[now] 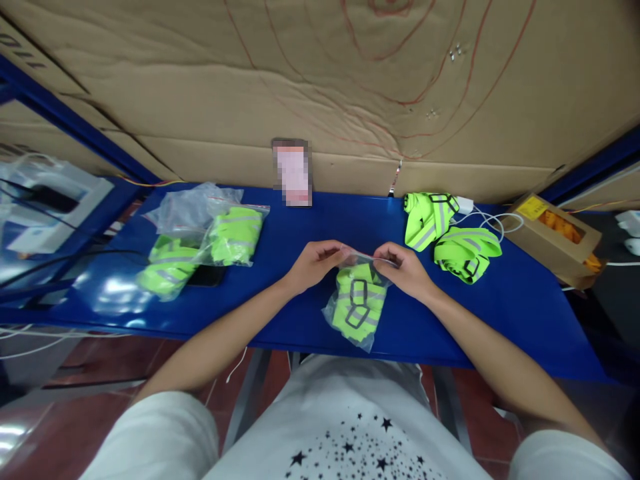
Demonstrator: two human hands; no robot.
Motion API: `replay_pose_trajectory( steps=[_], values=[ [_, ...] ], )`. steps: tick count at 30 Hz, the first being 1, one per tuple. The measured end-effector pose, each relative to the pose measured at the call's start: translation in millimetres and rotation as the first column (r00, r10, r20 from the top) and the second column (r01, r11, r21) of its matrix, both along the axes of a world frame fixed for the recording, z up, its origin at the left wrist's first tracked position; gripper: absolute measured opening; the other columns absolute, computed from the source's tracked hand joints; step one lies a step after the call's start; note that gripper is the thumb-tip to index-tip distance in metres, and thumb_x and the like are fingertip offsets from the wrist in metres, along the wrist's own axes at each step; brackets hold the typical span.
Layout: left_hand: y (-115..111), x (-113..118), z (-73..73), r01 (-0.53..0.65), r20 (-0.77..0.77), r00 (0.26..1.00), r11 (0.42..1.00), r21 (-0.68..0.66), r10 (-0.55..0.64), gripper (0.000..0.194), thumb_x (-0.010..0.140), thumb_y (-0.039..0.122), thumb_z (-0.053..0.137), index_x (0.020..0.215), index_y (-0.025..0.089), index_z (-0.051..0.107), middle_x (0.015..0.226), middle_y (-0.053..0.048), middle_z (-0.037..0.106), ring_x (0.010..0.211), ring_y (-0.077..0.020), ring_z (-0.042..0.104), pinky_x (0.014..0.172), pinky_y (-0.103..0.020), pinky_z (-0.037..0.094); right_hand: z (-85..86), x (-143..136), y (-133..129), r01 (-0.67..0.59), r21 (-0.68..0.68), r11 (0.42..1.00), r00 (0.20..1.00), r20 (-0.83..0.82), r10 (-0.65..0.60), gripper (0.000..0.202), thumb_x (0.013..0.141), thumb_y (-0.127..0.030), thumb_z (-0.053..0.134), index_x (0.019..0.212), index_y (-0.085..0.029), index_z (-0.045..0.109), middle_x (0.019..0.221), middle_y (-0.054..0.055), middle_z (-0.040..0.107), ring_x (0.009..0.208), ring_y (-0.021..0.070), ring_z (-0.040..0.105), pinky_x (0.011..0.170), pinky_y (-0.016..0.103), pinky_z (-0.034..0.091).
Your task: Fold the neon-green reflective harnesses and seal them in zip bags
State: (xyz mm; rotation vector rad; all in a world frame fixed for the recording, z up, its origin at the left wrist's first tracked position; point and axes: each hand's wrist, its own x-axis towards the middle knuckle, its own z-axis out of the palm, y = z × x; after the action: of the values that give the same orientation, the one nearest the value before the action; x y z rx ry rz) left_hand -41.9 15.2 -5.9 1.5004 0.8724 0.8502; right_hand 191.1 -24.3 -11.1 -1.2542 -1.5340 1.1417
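My left fingers [334,253] and right fingers [389,253] pinch the bag [331,313] by its far edge; probably light, soft, slippery, best held there.

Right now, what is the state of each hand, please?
Left hand: closed, gripping the top edge of the bag.
Right hand: closed, gripping the same edge, at its other end.

Five strap bundles [361,303] are showing: three in clear bags [327,313], two loose. One phone [294,175], one pen [396,179], one carton [573,241] are showing. Empty bags [185,207] are overlapping, count unclear.
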Motion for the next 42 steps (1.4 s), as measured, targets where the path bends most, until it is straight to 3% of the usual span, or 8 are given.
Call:
replay_pose_trajectory(
  steps=[28,42],
  values=[
    [-1.3,0.8,-0.6,0.048,-0.047,0.998,0.999,0.025,-0.047,0.037,0.089,0.050,0.072,0.098,0.015,0.079,0.093,-0.009,0.079,0.083,-0.0196,0.071,0.076,-0.028,0.054,-7.2,1.7,0.4,-0.052,0.009,0.999,0.998,0.040,0.051,0.015,0.082,-0.034,0.067,0.082,-0.020,0.063,0.074,-0.001,0.061,0.066,0.0129,0.054,0.062,0.027,0.040],
    [-4.3,2.5,0.0,0.170,-0.049,0.984,0.985,0.017,-0.169,0.035,0.091,0.046,0.069,0.102,0.014,0.080,0.099,-0.010,0.080,0.087,-0.0200,0.073,0.077,-0.026,0.055,0.4,0.1,-3.5,-0.131,0.020,0.991,0.990,0.063,0.130,0.017,0.085,-0.035,0.068,0.083,-0.019,0.063,0.072,-0.002,0.057,0.065,0.0118,0.049,0.062,0.026,0.040]
  ],
)
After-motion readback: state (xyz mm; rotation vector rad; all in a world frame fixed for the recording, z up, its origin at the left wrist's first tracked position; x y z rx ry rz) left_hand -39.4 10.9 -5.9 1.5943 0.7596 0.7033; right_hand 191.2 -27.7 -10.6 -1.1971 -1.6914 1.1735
